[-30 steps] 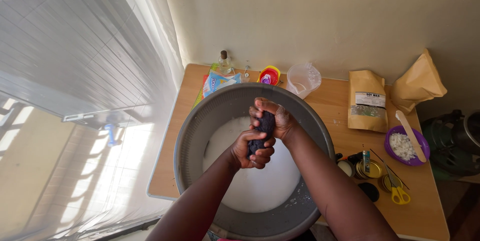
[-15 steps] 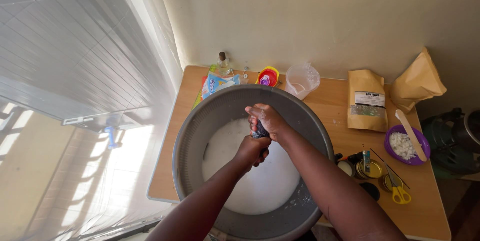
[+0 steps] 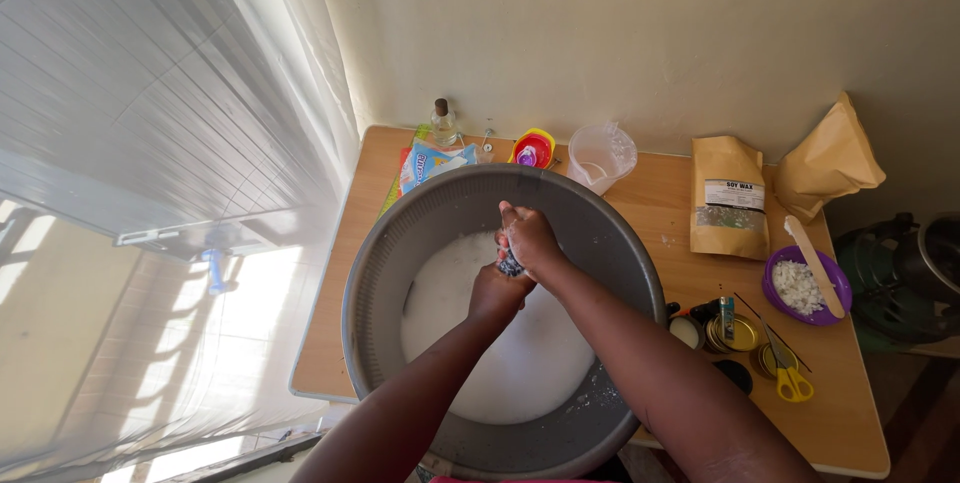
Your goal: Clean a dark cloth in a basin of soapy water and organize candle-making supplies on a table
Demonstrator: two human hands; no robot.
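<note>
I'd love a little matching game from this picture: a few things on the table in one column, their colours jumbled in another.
Things:
1. big basin
2. scissors
3. small bowl of white flakes
4. standing pouch

Colours:
a. purple
b. brown
c. grey
d. yellow handles

Pairs: 1-c, 2-d, 3-a, 4-b.
</note>
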